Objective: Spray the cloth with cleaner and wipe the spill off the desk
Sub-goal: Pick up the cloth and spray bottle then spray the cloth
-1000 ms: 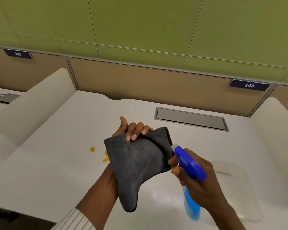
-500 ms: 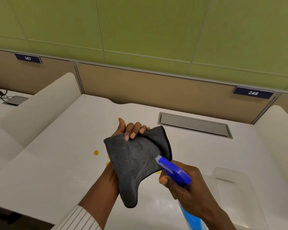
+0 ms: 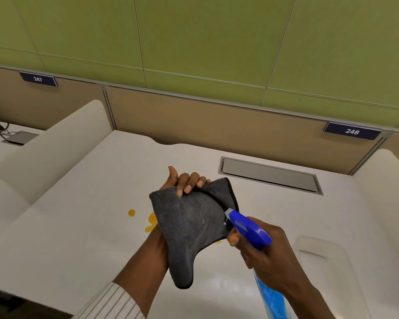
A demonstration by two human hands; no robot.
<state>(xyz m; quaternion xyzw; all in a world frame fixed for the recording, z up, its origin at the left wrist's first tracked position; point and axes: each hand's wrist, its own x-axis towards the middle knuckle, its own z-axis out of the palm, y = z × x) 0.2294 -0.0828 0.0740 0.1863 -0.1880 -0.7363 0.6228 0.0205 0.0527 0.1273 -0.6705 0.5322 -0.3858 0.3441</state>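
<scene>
My left hand (image 3: 186,183) holds a dark grey cloth (image 3: 191,226) up over the white desk (image 3: 67,238), fingers pinching its top edge while the rest hangs down. My right hand (image 3: 263,247) grips a spray bottle (image 3: 249,229) with a blue trigger head and blue liquid. Its nozzle almost touches the cloth's right side, and a finger rests on the trigger. Yellow spill (image 3: 131,212) dots the desk left of the cloth; more of it is hidden behind the cloth.
A grey cable hatch (image 3: 270,174) is set into the desk at the back right. A clear plastic tray (image 3: 327,268) lies at the right. White side dividers (image 3: 48,148) and a tan back panel (image 3: 217,125) enclose the desk.
The spray bottle dipped toward the lower middle of the cloth, then came back up to its right side. The cloth stays held in the same place.
</scene>
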